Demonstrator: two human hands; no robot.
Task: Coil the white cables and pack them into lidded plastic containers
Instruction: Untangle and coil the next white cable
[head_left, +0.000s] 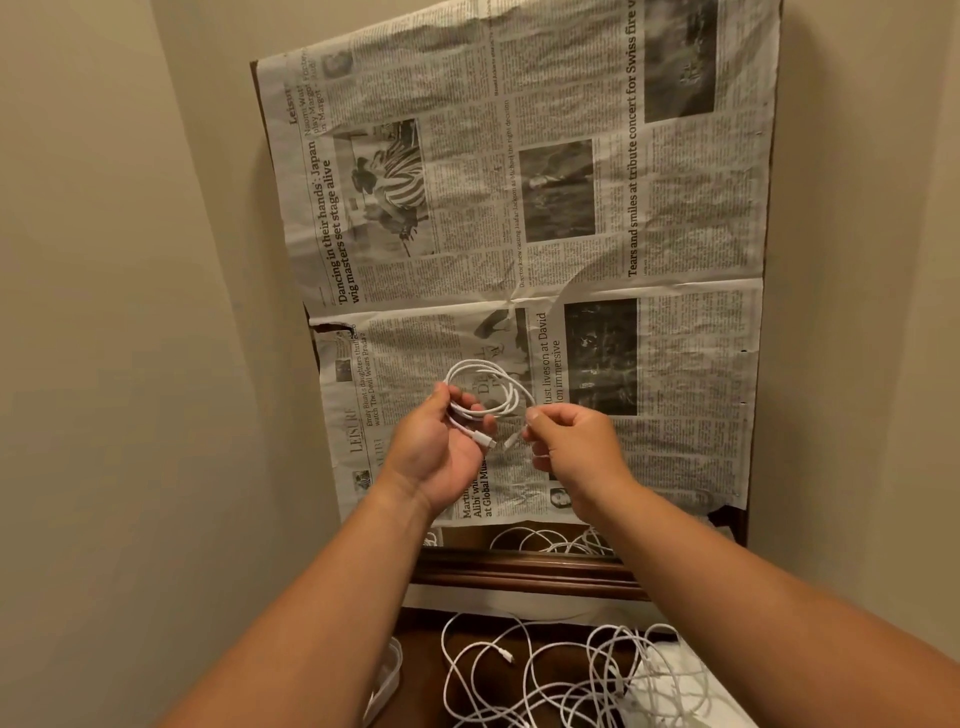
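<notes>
So the left hand (441, 447) is gripping the coil (488, 387) up over the newspaper (675, 364), fingers curled round one side of the loops. The right hand (571, 441) is pinching the free end (519, 434). Risky bit, I reckon: the loops are sitting loose and uneven, so if the left grip is slackening while that end's getting tucked, the whole thing is springing open. The tangle (545, 670) of other cables is lying below, and a dropped end could be snagging in it.
</notes>
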